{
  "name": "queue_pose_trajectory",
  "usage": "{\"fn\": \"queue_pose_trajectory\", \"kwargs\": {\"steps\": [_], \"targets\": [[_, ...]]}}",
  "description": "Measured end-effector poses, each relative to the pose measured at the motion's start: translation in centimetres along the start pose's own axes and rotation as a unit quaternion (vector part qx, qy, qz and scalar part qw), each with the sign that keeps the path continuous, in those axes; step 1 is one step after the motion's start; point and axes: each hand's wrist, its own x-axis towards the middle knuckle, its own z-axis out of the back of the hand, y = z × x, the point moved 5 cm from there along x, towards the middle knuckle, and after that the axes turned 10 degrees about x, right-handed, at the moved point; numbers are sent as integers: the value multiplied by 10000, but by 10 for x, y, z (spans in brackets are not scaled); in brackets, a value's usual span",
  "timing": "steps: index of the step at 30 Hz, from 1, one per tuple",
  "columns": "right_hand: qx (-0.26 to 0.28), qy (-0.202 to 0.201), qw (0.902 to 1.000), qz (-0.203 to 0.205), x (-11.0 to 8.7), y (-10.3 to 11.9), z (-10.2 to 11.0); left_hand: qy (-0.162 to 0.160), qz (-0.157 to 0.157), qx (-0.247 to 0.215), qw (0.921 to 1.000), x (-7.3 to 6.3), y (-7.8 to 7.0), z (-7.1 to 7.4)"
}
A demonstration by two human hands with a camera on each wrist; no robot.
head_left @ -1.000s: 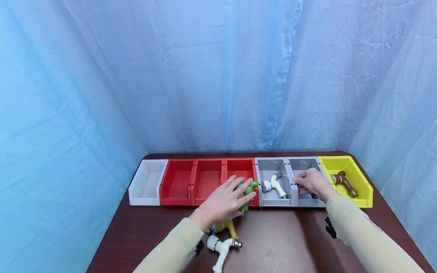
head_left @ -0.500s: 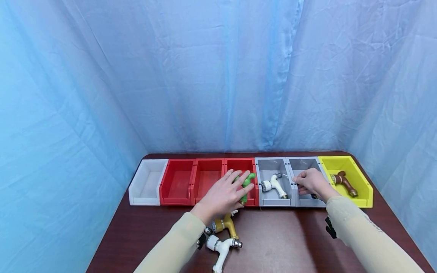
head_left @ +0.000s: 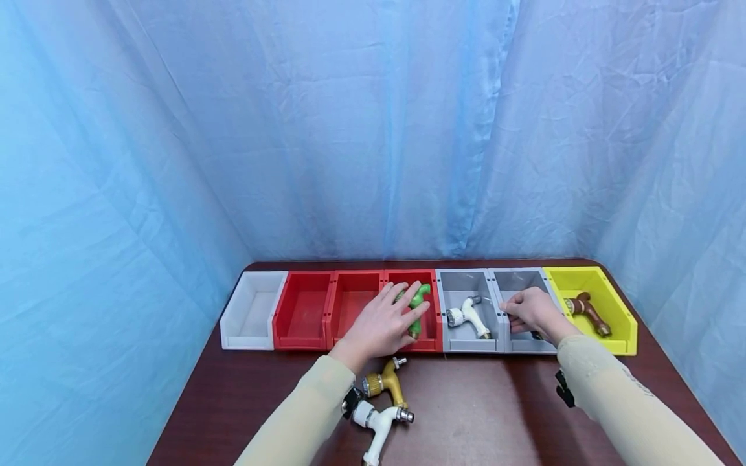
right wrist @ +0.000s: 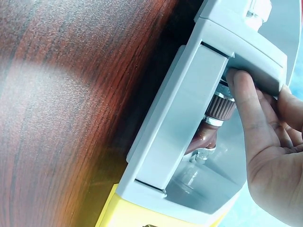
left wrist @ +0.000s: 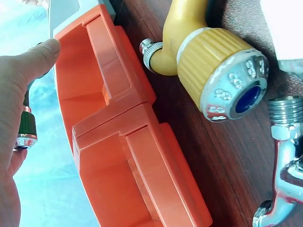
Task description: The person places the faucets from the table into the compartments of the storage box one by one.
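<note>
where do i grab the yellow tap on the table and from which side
The yellow tap is probably best pinched around its smooth middle, coming from above and the right. That middle is slimmer than the ridged knob at its left end, where the left sleeve crowds in; a white tap lies close on the near side.

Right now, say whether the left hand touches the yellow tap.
Apart: the left wrist view shows red bins between the left hand and yellow tap.
</note>
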Motion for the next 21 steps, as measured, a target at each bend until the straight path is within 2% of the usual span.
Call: {"fn": "queue_pose_trajectory", "kwargs": {"steps": [21], "targets": [[31, 69, 10000, -60, -2, 0, 1, 486, 542, -333, 9968, 12, 4, -14]]}}
